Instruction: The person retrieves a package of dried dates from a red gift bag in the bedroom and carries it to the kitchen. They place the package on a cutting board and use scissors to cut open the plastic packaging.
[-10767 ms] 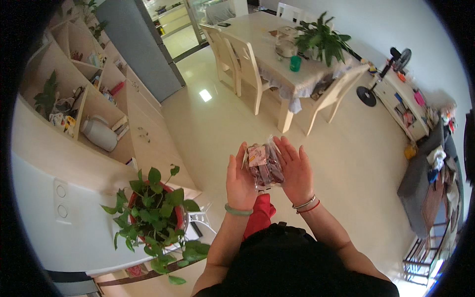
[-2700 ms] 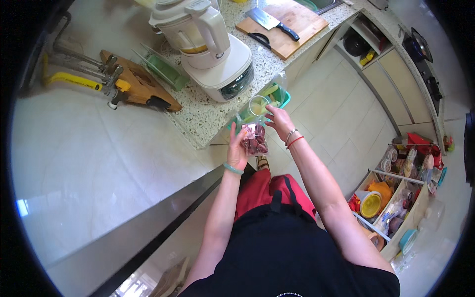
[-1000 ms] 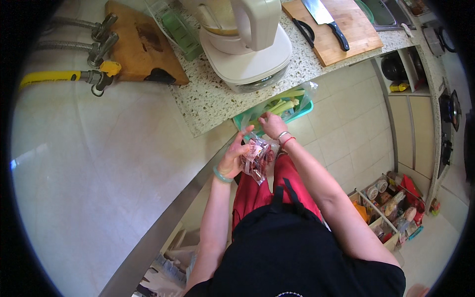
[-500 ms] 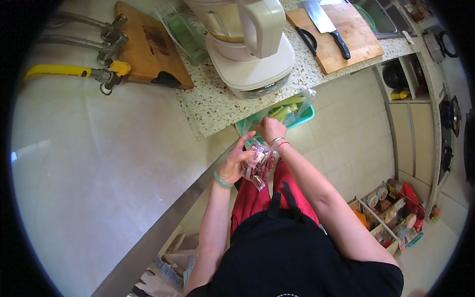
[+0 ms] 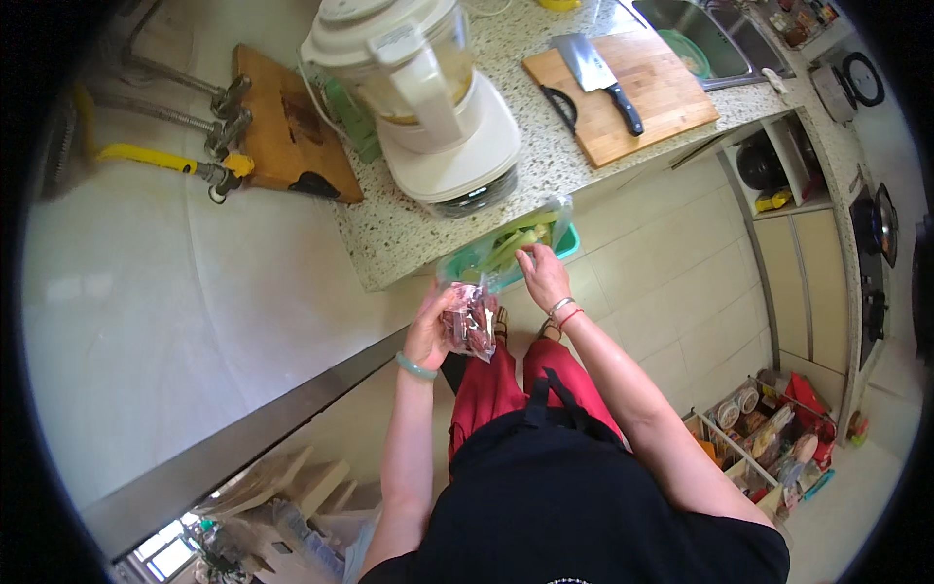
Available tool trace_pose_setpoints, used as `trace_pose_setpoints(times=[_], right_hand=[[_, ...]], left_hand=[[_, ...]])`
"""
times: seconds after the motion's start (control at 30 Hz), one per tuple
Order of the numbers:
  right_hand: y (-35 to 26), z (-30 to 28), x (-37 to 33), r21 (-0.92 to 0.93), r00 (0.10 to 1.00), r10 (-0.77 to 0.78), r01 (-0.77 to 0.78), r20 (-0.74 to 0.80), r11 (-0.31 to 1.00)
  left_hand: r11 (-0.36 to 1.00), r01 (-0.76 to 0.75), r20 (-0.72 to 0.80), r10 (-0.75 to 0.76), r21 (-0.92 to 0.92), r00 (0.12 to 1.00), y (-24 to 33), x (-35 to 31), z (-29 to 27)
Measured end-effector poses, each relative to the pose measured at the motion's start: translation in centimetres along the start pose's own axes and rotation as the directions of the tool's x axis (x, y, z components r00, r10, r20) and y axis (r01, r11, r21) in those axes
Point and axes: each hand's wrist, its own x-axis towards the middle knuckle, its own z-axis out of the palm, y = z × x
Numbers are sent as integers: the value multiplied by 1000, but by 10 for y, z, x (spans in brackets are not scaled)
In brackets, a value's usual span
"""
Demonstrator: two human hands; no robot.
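My left hand (image 5: 428, 328), with a pale green bangle at the wrist, grips a clear plastic packet (image 5: 471, 327) of dark red pieces whose kind I cannot make out. My right hand (image 5: 547, 276) hovers at the near right side of a turquoise bin (image 5: 570, 241). Its fingers are loosely bent and apart, and nothing shows in them. Inside the bin, a clear liner bag holds pale green vegetable scraps (image 5: 516, 243). The packet hangs just in front of the bin, above my legs.
A white blender (image 5: 438, 146) stands on the speckled counter (image 5: 375, 255). Right of it, a cleaver (image 5: 595, 73) lies on a cutting board (image 5: 652, 107) by the sink (image 5: 681, 24). An open drawer of packages (image 5: 769, 438) juts out at lower right.
My right hand has come away from the packet to the right, its fingers loosening. My left hand keeps hold of the packet, which now hangs more to the left. The view has shifted.
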Motion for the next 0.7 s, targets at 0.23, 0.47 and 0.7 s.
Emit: trace_pose_setpoints(times=[0.23,0.47,0.7], right_hand=[[-40,-93,-17,842,896,5,-420,444,338],[-37,-163,-35,944,938,-120,-317,326,93],[-8,-228,-23,979,994,-23,-98,104,179]], left_hand=[[967,-253,-129,249,-18,960,-28,-4,96],[960,-276,42,279,-55,959,-58,38,165],[978,-194,178,206,-80,962,-83,87,233]])
